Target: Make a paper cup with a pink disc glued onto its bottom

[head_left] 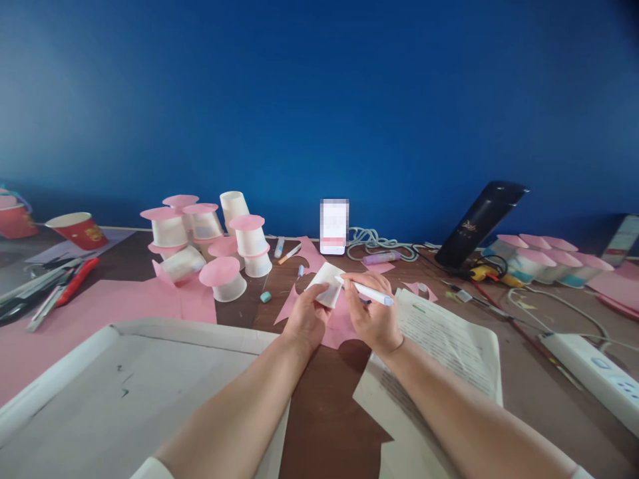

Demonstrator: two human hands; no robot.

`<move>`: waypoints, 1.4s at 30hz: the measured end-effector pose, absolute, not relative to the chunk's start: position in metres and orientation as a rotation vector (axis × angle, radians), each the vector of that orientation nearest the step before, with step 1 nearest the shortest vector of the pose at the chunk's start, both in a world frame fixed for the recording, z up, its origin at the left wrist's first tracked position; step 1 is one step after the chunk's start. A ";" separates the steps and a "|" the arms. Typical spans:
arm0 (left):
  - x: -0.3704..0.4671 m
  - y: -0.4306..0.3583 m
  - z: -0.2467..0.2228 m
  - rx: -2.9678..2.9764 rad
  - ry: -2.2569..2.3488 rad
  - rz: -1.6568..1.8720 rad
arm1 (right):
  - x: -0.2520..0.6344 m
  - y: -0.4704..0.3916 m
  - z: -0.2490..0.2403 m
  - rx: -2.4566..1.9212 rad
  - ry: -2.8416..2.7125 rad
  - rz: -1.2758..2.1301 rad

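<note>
In my left hand (305, 320) is a small white paper cup (327, 278), tilted, with the fingers closed round its lower side. My right hand (375, 316) grips a white marker pen (367, 290) with a pale blue end. The pen's tip meets or nearly meets the cup's right side; I cannot tell whether it touches. Beneath both hands lie cut scraps of pink paper (342, 326) on the brown table. To the left stand white paper cups (252, 241) with pink paper discs, some stacked and one on its side.
A phone (334, 227) stands against the blue wall. Pink paper sheets (110, 306), a utility knife (56, 295) and a large white paper (164, 386) lie left. Rightward are printed sheets (449, 339), a black cylinder (479, 223), cables, a power strip (594, 376) and more disc-topped cups (542, 266).
</note>
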State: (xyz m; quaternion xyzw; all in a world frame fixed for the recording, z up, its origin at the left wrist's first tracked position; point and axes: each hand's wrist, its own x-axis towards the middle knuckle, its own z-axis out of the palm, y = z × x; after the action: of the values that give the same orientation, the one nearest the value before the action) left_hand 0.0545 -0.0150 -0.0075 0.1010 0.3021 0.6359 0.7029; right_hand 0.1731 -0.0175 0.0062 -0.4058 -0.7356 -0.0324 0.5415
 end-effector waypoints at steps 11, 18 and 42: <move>0.054 -0.016 -0.008 0.215 0.715 1.398 | 0.176 -0.019 0.014 -0.892 -1.668 0.003; 0.055 -0.016 -0.012 0.308 0.686 1.423 | 0.176 -0.019 0.014 -0.911 -1.664 -0.009; 0.057 -0.016 -0.013 0.425 0.634 1.463 | 0.175 -0.020 0.013 -0.960 -1.683 0.004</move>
State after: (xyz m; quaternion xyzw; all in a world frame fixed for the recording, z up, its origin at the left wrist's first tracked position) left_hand 0.0570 -0.0159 -0.0126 0.1891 0.2822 0.6513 0.6785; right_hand 0.1746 -0.0203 0.0133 -0.4082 -0.7160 0.0017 0.5663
